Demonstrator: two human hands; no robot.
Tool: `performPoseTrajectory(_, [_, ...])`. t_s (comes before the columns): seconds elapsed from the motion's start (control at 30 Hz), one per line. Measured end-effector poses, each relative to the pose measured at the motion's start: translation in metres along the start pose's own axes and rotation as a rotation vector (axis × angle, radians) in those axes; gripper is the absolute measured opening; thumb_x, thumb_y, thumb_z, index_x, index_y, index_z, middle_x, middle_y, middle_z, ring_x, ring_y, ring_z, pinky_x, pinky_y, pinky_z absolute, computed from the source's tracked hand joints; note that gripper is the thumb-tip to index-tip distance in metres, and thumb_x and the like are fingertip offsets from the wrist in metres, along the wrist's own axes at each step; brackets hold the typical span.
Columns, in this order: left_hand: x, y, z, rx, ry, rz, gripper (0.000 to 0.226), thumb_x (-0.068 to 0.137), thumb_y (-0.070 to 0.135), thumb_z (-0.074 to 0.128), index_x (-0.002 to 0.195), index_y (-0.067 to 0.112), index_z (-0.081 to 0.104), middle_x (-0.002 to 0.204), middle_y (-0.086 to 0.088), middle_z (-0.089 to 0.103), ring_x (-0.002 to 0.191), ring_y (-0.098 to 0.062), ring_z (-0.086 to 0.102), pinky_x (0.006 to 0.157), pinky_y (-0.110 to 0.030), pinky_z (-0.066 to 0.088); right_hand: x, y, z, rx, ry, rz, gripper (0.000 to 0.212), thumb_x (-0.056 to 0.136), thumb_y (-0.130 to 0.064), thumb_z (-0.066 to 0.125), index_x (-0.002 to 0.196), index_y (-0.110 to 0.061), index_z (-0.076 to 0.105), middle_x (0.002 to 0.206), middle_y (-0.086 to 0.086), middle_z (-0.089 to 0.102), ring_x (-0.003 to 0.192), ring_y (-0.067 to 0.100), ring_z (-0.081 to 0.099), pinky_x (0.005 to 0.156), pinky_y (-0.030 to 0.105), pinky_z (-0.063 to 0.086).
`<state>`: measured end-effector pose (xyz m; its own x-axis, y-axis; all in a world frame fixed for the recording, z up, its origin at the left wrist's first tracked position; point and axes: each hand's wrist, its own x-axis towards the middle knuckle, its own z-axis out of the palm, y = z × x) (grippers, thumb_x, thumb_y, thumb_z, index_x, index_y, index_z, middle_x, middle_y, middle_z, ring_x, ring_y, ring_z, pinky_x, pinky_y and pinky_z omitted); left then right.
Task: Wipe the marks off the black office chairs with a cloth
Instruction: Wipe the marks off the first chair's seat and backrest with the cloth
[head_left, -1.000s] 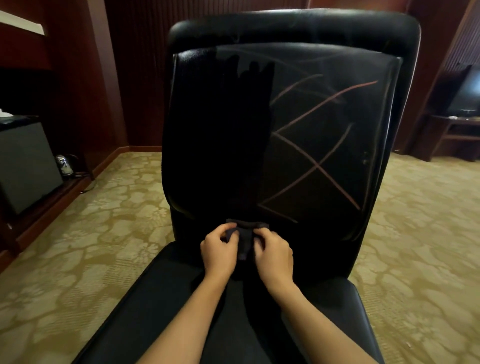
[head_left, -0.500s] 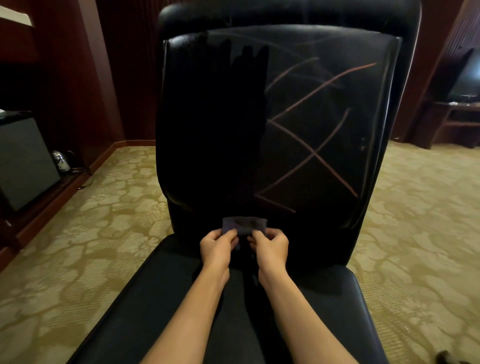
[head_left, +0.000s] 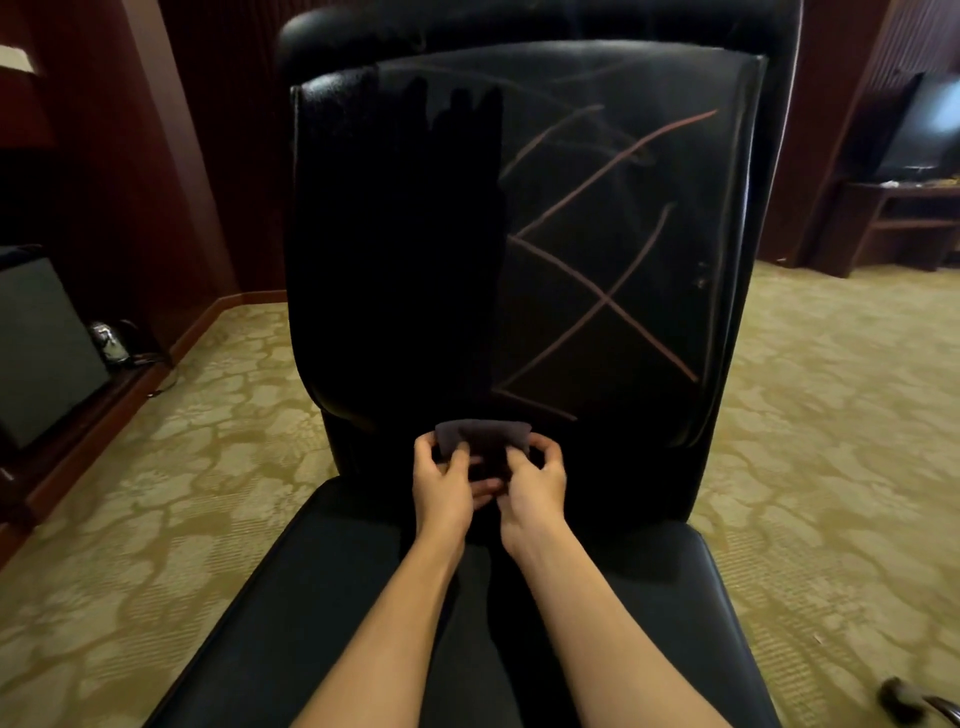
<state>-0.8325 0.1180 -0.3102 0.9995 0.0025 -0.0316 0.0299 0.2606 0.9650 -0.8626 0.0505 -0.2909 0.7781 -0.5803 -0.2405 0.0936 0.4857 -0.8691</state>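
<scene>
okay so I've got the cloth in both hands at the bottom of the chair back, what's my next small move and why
Probably lift the cloth up and to the right onto the nearest marks and start wiping. Both the left hand and right hand pinch it low on the backrest, just below the pinkish lines. The left half of the backrest looks clean already, while the crossing lines on the right half remain.

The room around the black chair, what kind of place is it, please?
Probably a hotel room or an executive office. Signs: dark red wood-panelled walls, patterned beige carpet, and a screen on a wooden desk at the far right, behind the leather office chair.
</scene>
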Motion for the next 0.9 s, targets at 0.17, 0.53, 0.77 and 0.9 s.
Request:
performPoseTrajectory(0.17, [0.010, 0.004, 0.006, -0.146, 0.031, -0.050, 0.031, 0.103, 0.013, 0.047, 0.132, 0.023, 0.043, 0.114, -0.007, 0.064, 0.093, -0.024, 0.072, 0.068, -0.030, 0.059, 0.008, -0.003, 0.020, 0.050, 0.068, 0.092, 0.017, 0.097, -0.009, 0.055, 0.104, -0.024, 0.060, 0.108, 0.012, 0.065, 0.096, 0.026, 0.065, 0.081, 0.038, 0.056])
performPoseTrajectory(0.53, [0.031, -0.013, -0.013, -0.052, 0.128, -0.099, 0.022, 0.096, 0.015, 0.055, 0.118, 0.020, 0.060, 0.095, -0.011, 0.073, 0.074, -0.022, 0.069, 0.058, -0.030, 0.052, 0.010, 0.010, 0.023, 0.024, 0.005, 0.235, 0.011, 0.102, -0.017, 0.048, 0.103, -0.023, 0.056, 0.077, 0.006, 0.067, 0.053, 0.012, 0.057, 0.050, 0.023, 0.044])
performPoseTrajectory(0.77, [0.047, -0.009, -0.037, -0.189, 0.179, -0.096, 0.022, 0.097, 0.005, 0.053, 0.117, 0.011, 0.059, 0.093, -0.011, 0.070, 0.080, -0.023, 0.067, 0.069, -0.034, 0.051, 0.016, 0.034, 0.042, -0.073, -0.107, 0.051, 0.008, 0.098, -0.007, 0.053, 0.102, -0.013, 0.057, 0.107, 0.020, 0.067, 0.095, 0.030, 0.069, 0.075, 0.036, 0.058])
performPoseTrajectory(0.9, [0.057, 0.008, -0.037, -0.163, 0.239, -0.036, 0.018, 0.096, 0.008, 0.054, 0.109, 0.018, 0.062, 0.108, -0.014, 0.069, 0.100, -0.029, 0.068, 0.086, -0.040, 0.055, 0.009, 0.033, 0.067, 0.124, -0.076, 0.112, 0.009, 0.098, -0.005, 0.054, 0.107, -0.007, 0.055, 0.109, 0.021, 0.066, 0.097, 0.029, 0.069, 0.078, 0.037, 0.060])
